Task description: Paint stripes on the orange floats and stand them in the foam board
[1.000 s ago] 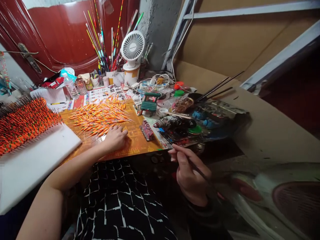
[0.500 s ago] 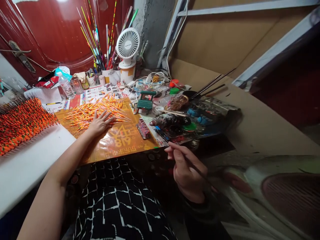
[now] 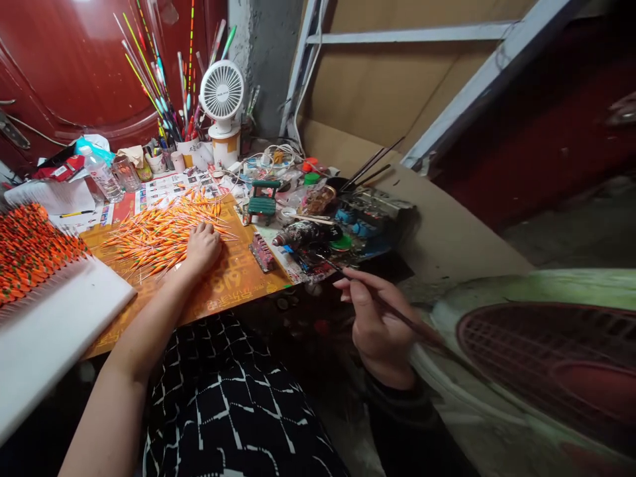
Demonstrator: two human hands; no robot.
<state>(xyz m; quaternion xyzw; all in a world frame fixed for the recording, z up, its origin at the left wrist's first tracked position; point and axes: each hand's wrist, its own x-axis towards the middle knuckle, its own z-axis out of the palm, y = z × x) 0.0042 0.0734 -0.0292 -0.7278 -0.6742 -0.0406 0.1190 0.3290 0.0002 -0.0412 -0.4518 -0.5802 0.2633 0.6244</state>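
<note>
A loose pile of thin orange-painted fishing floats (image 3: pixel 163 236) lies on an orange printed mat (image 3: pixel 233 285). My left hand (image 3: pixel 203 248) rests on the pile's near edge with its fingers curled together, and I cannot tell whether it holds a float. My right hand (image 3: pixel 380 328) is off the table edge, pinching a thin dark paintbrush (image 3: pixel 397 311) with its tip pointing towards the paint clutter. At the far left, many painted floats stand in rows (image 3: pixel 34 255) on a white foam board (image 3: pixel 59 324).
Paint bottles, a paint-smeared palette (image 3: pixel 362 225) and a small green stand (image 3: pixel 262 202) crowd the table's right side. Behind stand long floats in cups (image 3: pixel 159 86) and a white desk fan (image 3: pixel 221 89). A large floor fan (image 3: pixel 541 364) sits at lower right.
The whole view has swung, shifting the table left and bringing more of the floor fan in. My left hand's spread fingers have curled together on the pile. My right hand still holds the brush.
</note>
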